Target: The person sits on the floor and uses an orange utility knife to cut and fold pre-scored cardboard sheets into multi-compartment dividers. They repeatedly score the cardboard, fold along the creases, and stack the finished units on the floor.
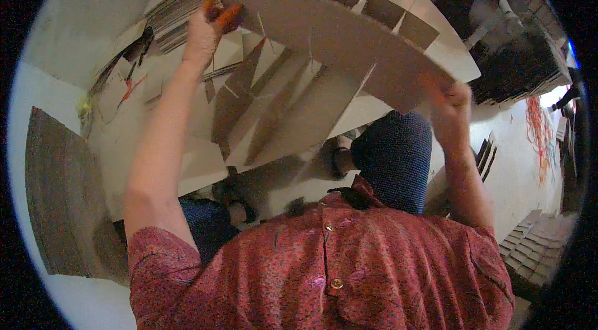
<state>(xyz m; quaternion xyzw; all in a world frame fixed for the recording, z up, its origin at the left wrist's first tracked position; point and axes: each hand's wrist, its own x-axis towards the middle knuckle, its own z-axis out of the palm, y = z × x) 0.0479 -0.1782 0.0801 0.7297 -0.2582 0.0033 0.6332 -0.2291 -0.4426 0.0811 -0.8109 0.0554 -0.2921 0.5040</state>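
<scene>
A long grey-brown cardboard strip [336, 34] with slots runs crosswise in front of me. My left hand [213, 23] holds its left end between thumb and fingers. At the other end, my right hand [450, 98] is closed on the strip, its fingers smeared by motion. Several cardboard cross pieces [274, 106] stand on edge beneath the strip and meet it near its slots. Beyond it, another slotted cardboard strip [374, 9] crosses the far ends of the pieces. Whether every slot is seated I cannot tell.
A pale work surface [458, 59] lies under the cardboard. Stacked cardboard strips [177, 12] sit at the far left, and a brown sheet stack [65, 193] stands left. Dark stacked pieces [523, 56] are at far right. Orange-red strings [539, 134] hang at right, above cardboard pieces [536, 243].
</scene>
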